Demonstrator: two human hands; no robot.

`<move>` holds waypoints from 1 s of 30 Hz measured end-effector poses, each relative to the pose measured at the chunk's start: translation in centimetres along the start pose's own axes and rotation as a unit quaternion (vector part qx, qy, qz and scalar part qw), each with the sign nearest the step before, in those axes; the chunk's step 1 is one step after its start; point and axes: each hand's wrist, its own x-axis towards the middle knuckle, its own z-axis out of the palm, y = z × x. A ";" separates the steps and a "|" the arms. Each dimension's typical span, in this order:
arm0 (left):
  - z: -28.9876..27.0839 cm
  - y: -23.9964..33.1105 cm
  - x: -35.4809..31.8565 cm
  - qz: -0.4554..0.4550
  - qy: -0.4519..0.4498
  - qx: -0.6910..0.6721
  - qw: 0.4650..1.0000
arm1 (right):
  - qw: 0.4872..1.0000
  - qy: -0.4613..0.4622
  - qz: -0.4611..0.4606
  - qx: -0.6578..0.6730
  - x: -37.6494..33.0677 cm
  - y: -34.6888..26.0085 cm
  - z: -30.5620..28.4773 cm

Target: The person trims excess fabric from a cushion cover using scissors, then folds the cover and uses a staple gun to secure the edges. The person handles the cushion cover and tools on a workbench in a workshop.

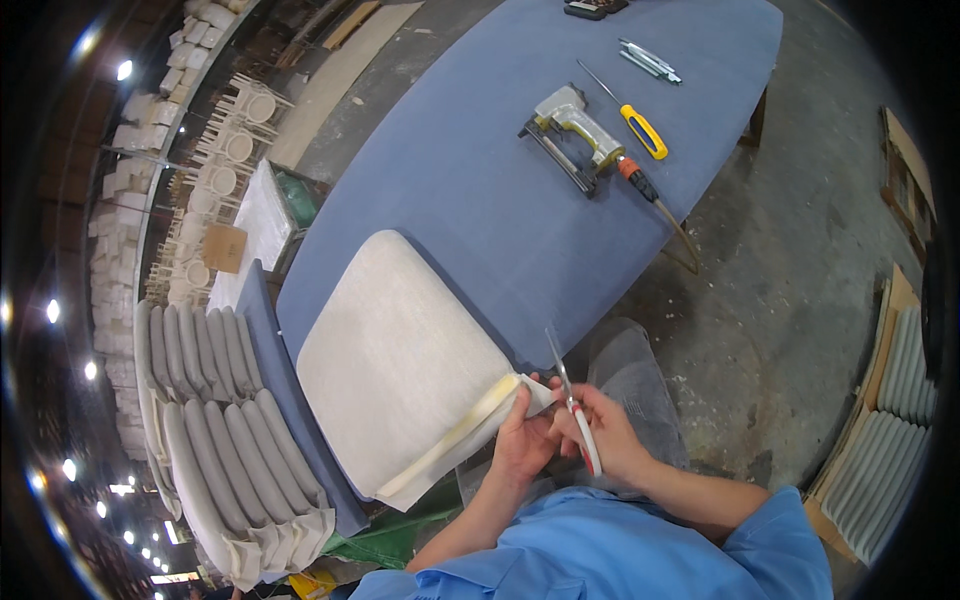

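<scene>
A seat cushion (400, 350) with a pale cover lies on the near end of the blue padded table (450, 190). Along its near edge the loose fabric flap (450, 462) hangs out, with a yellowish foam strip showing. My left hand (520, 440) grips this flap at the cushion's right corner, fingers closed on the cloth. In my right hand (610, 435) is a pair of scissors (586, 438) with red and white handles. Their blades point up and away, just beside the fabric corner. Whether the blades touch the cloth I cannot tell.
A staple gun (575, 125) with an air hose (680, 232) lies farther up the table, beside a yellow-handled screwdriver (643, 132) and slim silver tools (650, 62). Grey cushions (215, 450) stand stacked at left; more fill a carton (885, 455) at right. Chair frames (235, 147) stand beyond.
</scene>
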 end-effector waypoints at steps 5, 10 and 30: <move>0.0 0.1 0.3 -0.047 -0.020 -0.028 0.998 | 0.988 -0.104 0.086 0.078 -2.1 0.0 1.1; 1.0 -0.2 0.9 0.022 0.013 0.010 1.000 | 0.981 -0.128 0.112 0.098 -2.6 -0.2 2.1; 4.1 0.0 0.2 0.116 0.122 0.221 0.961 | 0.969 -0.139 0.162 0.124 -1.0 1.4 2.9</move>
